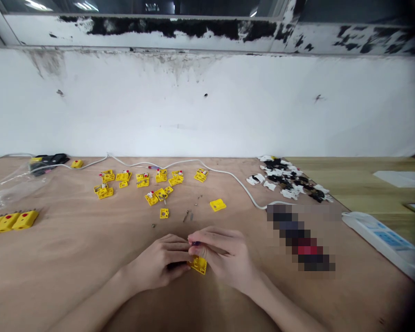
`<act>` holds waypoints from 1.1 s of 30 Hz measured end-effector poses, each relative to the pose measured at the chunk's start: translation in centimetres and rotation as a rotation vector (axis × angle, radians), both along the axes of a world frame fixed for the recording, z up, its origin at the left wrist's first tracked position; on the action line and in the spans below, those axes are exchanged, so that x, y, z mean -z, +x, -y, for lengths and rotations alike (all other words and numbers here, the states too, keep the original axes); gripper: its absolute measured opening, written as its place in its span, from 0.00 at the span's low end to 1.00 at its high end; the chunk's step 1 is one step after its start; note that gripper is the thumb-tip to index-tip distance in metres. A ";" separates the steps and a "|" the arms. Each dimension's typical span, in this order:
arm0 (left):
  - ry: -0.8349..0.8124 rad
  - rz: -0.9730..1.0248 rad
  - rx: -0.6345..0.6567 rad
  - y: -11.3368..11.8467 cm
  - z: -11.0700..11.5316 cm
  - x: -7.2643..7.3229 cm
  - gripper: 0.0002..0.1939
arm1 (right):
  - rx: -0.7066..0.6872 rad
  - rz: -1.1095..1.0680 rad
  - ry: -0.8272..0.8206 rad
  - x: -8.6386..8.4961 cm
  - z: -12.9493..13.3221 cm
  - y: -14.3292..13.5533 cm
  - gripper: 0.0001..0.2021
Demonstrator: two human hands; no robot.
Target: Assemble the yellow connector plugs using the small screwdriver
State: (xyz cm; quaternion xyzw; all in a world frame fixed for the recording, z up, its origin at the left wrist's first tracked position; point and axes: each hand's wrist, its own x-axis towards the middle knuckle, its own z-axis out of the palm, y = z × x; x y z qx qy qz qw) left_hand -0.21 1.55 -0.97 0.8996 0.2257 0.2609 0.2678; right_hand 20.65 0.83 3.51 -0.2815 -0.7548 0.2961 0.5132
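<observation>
Near the table's front edge my left hand (164, 260) grips a yellow plastic housing (199, 265) by its left side, fingers curled round it. The housing's open inside faces up. My right hand (228, 253) pinches a small dark part (195, 243) between thumb and fingertips at the housing's upper edge; what the part is, is too small to tell. Beyond my hands lie a flat yellow cover (217, 204), a small yellow square piece (164, 213) and a few tiny metal parts (186, 216).
Several opened yellow housings (142, 180) lie towards the wall. Closed yellow units (26, 219) stand at the left. A white cable (242, 184) runs to a power strip (383, 240) at the right, near a pile of black and white pieces (290, 179). Clear plastic (7, 189) lies at far left.
</observation>
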 end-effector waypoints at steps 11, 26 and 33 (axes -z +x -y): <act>-0.052 -0.069 0.018 0.0 -0.2 -0.9 0.07 | 0.383 -0.191 -0.302 1.8 -0.9 -0.6 0.07; 0.203 0.027 -0.069 -0.7 -0.6 0.7 0.07 | 0.725 -0.383 -0.294 5.4 -8.1 4.3 0.20; 0.176 -0.004 -0.111 -0.8 -0.5 0.7 0.09 | 0.755 -0.387 -0.282 6.1 -9.0 4.7 0.20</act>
